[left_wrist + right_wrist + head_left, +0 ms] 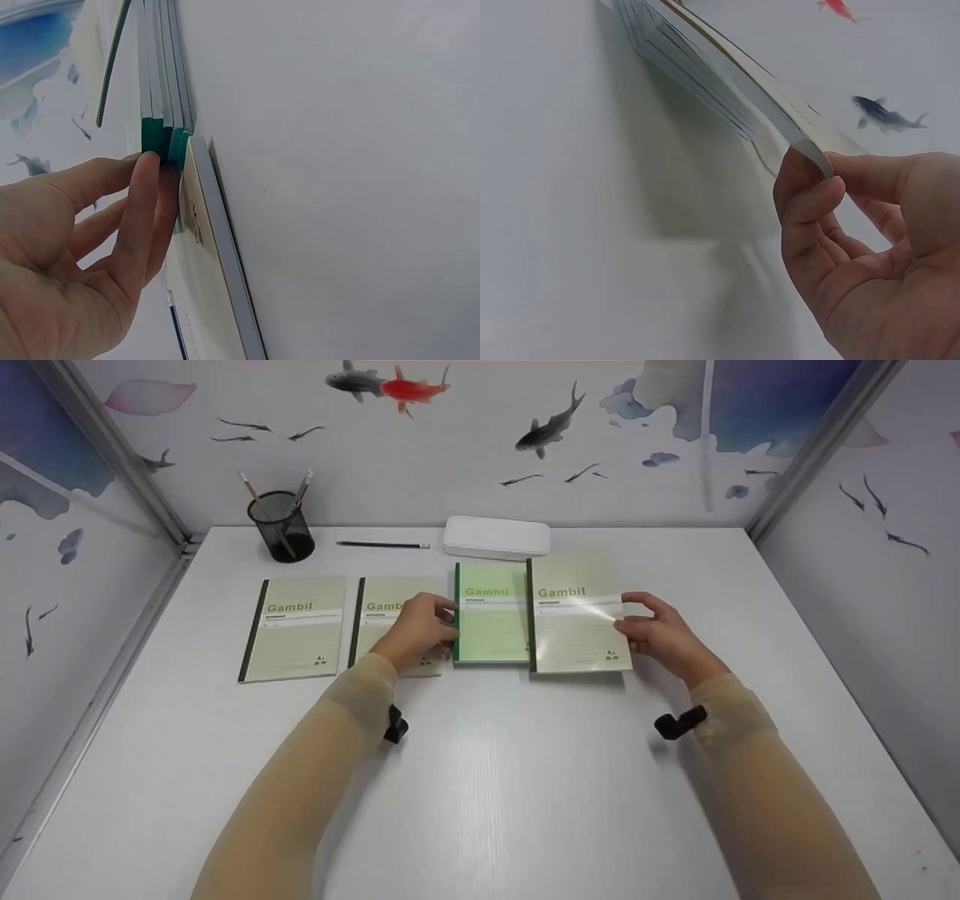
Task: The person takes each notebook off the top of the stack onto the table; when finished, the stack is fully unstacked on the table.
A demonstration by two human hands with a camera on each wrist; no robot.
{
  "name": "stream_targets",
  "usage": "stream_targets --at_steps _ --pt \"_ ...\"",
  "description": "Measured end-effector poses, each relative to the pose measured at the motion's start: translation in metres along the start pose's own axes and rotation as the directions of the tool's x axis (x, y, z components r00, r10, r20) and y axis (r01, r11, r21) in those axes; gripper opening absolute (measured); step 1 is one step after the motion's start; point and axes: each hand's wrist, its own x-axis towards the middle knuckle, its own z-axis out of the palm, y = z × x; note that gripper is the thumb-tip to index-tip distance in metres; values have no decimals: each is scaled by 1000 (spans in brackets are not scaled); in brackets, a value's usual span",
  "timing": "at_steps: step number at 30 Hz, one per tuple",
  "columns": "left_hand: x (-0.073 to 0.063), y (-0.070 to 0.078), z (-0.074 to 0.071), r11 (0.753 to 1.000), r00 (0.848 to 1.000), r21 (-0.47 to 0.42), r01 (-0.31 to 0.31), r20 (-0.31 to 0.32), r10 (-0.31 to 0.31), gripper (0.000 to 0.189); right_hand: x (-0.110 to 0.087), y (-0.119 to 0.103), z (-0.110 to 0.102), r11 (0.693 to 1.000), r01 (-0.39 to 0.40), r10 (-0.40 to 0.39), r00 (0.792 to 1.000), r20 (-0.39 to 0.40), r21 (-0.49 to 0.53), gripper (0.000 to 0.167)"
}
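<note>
My right hand [661, 634] pinches the right edge of a beige Gambit notebook [574, 634], thumb on one side and fingers on the other. In the right wrist view this notebook [742, 71] is held up above the table, its shadow below. It overlaps a green-covered Gambit notebook [487, 637], the top of a stack. My left hand [421, 626] touches the stack's spine side with its fingertips; the left wrist view shows several dark and green spines [154, 135] there. Beneath the left hand lies another beige notebook [375, 626], partly hidden.
A further beige notebook [296, 645] lies at the left. Behind stand a black mesh pen cup [289, 540] with pencils, a dark pencil [382, 544] lying flat, and a white case [496, 537]. Printed panels [465, 457] enclose the white table [480, 795] at back and sides.
</note>
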Motion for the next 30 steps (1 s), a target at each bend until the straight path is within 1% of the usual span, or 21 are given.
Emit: stream_targets --at_steps 6,11,14,17,19,20,22,25,27,30 --pt "0 2 -2 999 1000 31 13 -2 -13 57 -9 2 -25 1000 -17 17 1000 -16 16 53" --pt "0 2 -1 1000 1000 25 14 -1 -14 59 -13 0 -41 1000 -25 26 999 -38 14 53" --pt "0 2 0 1000 1000 15 14 -2 -14 59 -13 0 -47 999 -38 38 998 -42 -3 54" --pt "0 3 1 1000 1000 10 14 2 -14 58 -10 0 -49 997 -55 52 997 -51 -54 58" --pt "0 4 1 1000 1000 12 11 6 -11 59 -8 -1 -47 990 -64 55 996 -72 -129 60" --pt "0 4 1 1000 1000 11 13 7 -13 59 -7 -1 -46 982 -67 52 995 -85 -178 61" --pt "0 4 0 1000 1000 12 17 4 -17 60 -4 0 -42 956 -67 36 993 -113 -286 62" --pt "-1 4 -1 999 1000 32 11 -5 -11 59 0 0 -36 899 -54 -12 989 -148 -435 62" --pt "-1 4 -1 999 1000 39 8 -10 -8 59 1 1 -33 865 -43 -45 985 -164 -501 60" --pt "-2 3 1 998 1000 55 9 -6 -8 59 1 1 -30 824 -45 -73 980 -184 -565 58"
